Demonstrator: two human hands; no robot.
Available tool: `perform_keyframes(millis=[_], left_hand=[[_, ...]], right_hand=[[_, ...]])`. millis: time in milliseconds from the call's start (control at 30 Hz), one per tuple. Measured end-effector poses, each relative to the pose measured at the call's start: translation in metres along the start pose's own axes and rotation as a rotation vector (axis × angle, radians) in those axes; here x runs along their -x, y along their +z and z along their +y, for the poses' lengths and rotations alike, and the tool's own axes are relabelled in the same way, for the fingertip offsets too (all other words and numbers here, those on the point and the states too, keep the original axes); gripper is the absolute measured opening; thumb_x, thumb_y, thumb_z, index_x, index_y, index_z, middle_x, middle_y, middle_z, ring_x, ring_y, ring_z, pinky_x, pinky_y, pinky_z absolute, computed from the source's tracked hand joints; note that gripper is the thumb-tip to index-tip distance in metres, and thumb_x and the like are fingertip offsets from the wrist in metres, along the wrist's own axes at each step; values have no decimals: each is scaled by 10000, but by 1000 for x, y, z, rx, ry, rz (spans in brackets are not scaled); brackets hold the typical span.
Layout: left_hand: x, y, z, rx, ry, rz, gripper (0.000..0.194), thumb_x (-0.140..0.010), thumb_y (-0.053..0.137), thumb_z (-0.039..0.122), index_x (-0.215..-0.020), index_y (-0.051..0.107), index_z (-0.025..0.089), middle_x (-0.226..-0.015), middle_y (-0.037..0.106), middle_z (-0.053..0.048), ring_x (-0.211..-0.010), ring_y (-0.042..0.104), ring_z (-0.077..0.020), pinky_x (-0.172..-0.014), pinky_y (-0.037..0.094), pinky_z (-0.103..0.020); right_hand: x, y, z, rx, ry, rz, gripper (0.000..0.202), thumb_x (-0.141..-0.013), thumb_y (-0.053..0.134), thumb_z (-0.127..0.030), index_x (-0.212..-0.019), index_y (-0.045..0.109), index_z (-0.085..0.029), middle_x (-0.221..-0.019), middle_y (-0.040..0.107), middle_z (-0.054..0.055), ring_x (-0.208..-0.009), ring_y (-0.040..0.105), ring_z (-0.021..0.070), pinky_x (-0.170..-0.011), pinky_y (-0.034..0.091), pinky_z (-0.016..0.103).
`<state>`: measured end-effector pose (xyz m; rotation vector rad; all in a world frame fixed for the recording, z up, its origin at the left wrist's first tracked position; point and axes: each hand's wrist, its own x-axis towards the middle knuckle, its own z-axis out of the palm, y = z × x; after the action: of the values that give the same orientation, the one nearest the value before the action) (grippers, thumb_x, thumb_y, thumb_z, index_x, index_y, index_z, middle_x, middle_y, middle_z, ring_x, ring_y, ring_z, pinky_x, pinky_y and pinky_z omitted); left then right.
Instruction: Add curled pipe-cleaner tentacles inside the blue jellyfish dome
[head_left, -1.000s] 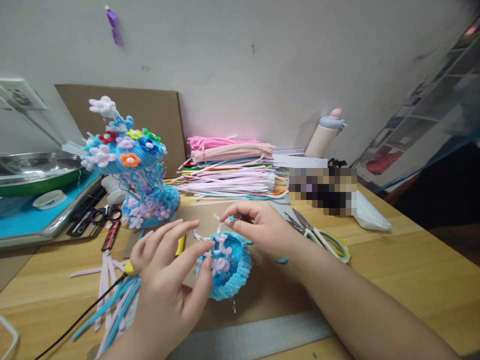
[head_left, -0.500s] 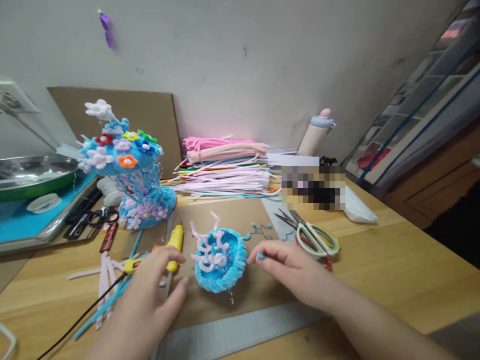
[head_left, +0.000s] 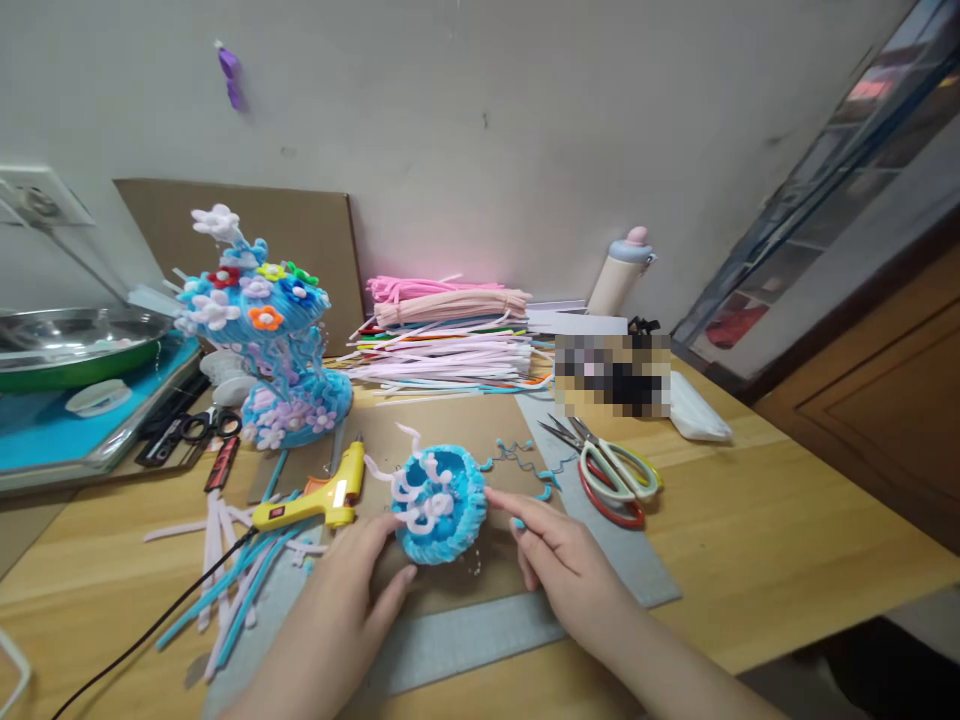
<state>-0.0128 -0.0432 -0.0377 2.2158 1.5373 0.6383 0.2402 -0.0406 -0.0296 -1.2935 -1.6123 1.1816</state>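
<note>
Toward the front edge of the desk (head_left: pixel 750 540), a fuzzy blue bowl (head_left: pixel 465 533) is resting on a sheet of brown cardboard (head_left: pixel 495 575), its open top facing up and tilting toward the viewer. Pale pink curls (head_left: pixel 427 515) are filling its middle, and two are poking out past its rim toward the desk's back edge. The left hand (head_left: pixel 345 575) is reaching to the bowl's left side, its thumb and forefinger spreading apart; whether they are touching the rim is hard to tell. The right hand (head_left: pixel 566 555) is pointing at the opposite rim, the forefinger stretching out to it or just beside it, the other fingers curling under and gripping nothing visible. Just past the left hand, a yellow glue gun (head_left: pixel 345 490) is lying beside pink and blue stems (head_left: pixel 216 545). Scissors (head_left: pixel 600 462) are lying toward the desk's right edge, blades pointing at the back left. Near the back edge, a tall blue flower ornament (head_left: pixel 285 320) is standing left of stacked stems (head_left: pixel 450 357), and a bottle (head_left: pixel 615 285) is leaning toward the back right corner.
</note>
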Motion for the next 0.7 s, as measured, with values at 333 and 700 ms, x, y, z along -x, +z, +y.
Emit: perform_keyframes(millis=[333, 700], left_hand=[[19, 12, 27, -63, 15, 21, 537, -911, 512, 205, -1413, 381, 346, -1318, 549, -99, -1205, 585, -278, -962, 536, -483], [15, 24, 31, -122, -5, 94, 551, -888, 506, 168, -1416, 397, 282, -1291, 543, -130, -1190, 578, -301, -961, 528, -512]], right_hand=[[-40, -8, 12, -253, 198, -71, 527, -877, 487, -402, -1326, 601, -150, -552, 601, -37, -346, 395, 77, -415, 273, 212], [-69, -6, 10, -367, 178, -110, 522, -825, 538, -412, -1260, 637, -140, -656, 682, -8, -351, 439, 57, -408, 269, 202]])
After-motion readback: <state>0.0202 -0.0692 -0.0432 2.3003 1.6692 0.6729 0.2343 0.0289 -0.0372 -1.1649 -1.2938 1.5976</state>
